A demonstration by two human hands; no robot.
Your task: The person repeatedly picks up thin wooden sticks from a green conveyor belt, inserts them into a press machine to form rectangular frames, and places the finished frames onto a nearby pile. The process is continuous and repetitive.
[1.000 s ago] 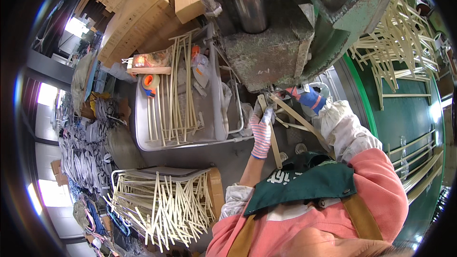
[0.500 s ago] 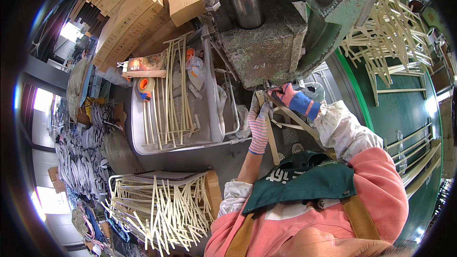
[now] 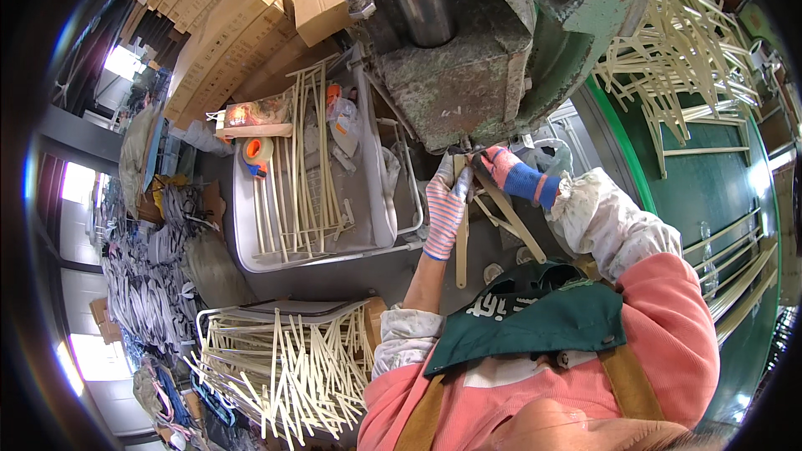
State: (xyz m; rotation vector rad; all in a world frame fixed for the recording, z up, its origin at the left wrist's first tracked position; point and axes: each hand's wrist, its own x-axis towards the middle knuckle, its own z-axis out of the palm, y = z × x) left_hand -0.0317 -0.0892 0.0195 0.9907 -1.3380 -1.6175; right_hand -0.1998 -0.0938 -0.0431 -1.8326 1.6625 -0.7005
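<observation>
My left hand [image 3: 444, 210], in a striped pink-and-white glove, is closed on the upper end of a flat cream-coloured bar [image 3: 461, 252]. In a pink-and-blue glove, my right hand [image 3: 511, 175] grips the top of a second cream bar [image 3: 525, 234]. The two bars spread apart downward like legs, and a thin crosspiece shows between them. Both hands are right below the worn metal head [image 3: 459, 96] of a green machine. The gloves hide where the bars meet and whether they touch the machine.
To the left, a pale tray [image 3: 280, 266] holds long bars, an orange tape roll [image 3: 257, 150] and plastic bags. Below it, a rack [image 3: 280, 367] is heaped with cream bars. A green table [image 3: 710, 179] at right carries stacked frames. Cardboard boxes [image 3: 221, 67] stand at far left.
The left bar has swung from slanting to nearly upright, its lower end moving left. The right bar's lower end has also come left. My hands have shifted slightly and keep their grip.
</observation>
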